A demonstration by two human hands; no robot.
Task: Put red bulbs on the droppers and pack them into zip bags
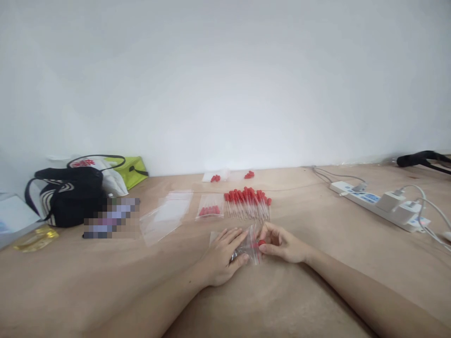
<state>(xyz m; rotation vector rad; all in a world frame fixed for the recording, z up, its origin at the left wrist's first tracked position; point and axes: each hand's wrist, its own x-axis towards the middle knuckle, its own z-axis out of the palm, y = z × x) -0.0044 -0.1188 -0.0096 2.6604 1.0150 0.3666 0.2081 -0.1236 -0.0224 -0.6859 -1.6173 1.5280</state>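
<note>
My left hand (227, 258) lies spread over a clear zip bag (254, 251), pressing it onto the wooden table. At the bag's right-hand opening, my right hand (282, 241) pinches a red rubber dropper bulb (261, 243) between thumb and fingers. Whether a glass tube is fixed to that bulb is hidden. Just beyond my hands lies a pile of glass droppers with red bulbs (248, 199). To the left of the pile, a zip bag (210, 209) contains several red bulbs in a row.
Flat clear bags (172, 206) lie to the left. Two small groups of red bulbs (215, 178) rest on white packets near the wall. A black bag (70, 197) and a green bag (132, 171) stand at far left. On the right is a power strip (378, 204) with cables.
</note>
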